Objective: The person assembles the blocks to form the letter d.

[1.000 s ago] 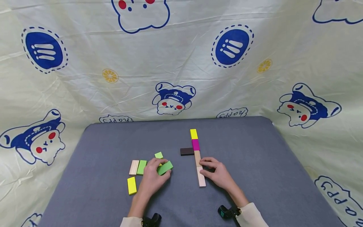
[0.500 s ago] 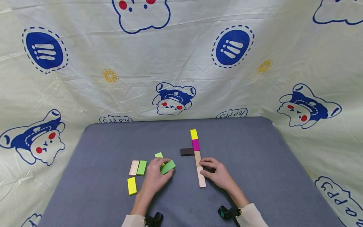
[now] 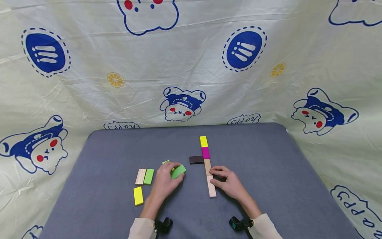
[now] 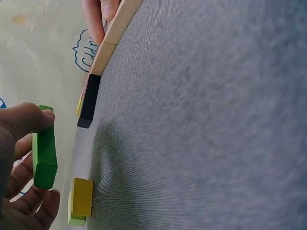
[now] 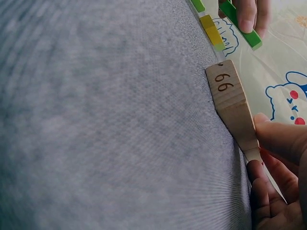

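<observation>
Head view: the left hand [image 3: 165, 179] pinches a green block [image 3: 178, 171] at its two o'clock; the right hand [image 3: 229, 183], fingers parted, touches pale blocks [image 3: 212, 190] at nine. Left wrist: green lifted off the table [image 4: 201, 115]. Right wrist: digits [image 5: 223, 82], hidden overhead

Head view: yellow block [image 4: 83, 197] behind left hand [image 3: 165, 179] is mostly covered. Left wrist view: right hand [image 4: 94, 18] is cut off by top edge.
</observation>
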{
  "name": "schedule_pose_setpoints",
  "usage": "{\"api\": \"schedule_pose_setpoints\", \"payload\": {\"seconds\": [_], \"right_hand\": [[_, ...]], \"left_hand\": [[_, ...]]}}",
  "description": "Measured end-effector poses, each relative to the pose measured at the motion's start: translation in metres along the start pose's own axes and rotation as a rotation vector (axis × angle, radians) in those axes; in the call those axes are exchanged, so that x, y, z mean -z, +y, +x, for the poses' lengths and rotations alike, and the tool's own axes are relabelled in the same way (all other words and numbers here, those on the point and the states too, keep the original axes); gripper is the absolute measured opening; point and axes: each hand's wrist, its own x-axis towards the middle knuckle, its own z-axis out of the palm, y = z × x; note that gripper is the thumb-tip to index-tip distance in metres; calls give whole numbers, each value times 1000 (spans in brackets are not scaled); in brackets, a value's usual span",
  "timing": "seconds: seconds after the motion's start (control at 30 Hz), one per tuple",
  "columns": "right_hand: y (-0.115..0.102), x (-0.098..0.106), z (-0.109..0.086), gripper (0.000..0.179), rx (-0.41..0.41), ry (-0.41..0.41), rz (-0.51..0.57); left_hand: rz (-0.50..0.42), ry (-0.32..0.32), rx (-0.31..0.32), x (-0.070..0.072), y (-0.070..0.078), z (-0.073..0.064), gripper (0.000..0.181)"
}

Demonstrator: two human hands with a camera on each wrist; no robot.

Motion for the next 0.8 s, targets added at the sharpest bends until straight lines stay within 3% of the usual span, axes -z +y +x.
{"api": "schedule_pose_setpoints", "payload": {"seconds": [0.37, 0.8], "right_hand": [[-1, 1, 0, 33, -24, -14, -6], [-5, 1, 0, 32, -52, -13, -28]], "left_hand": [[32, -26, 35, 1, 0, 17, 32], [47, -90, 56, -9, -3, 37, 32]]}}
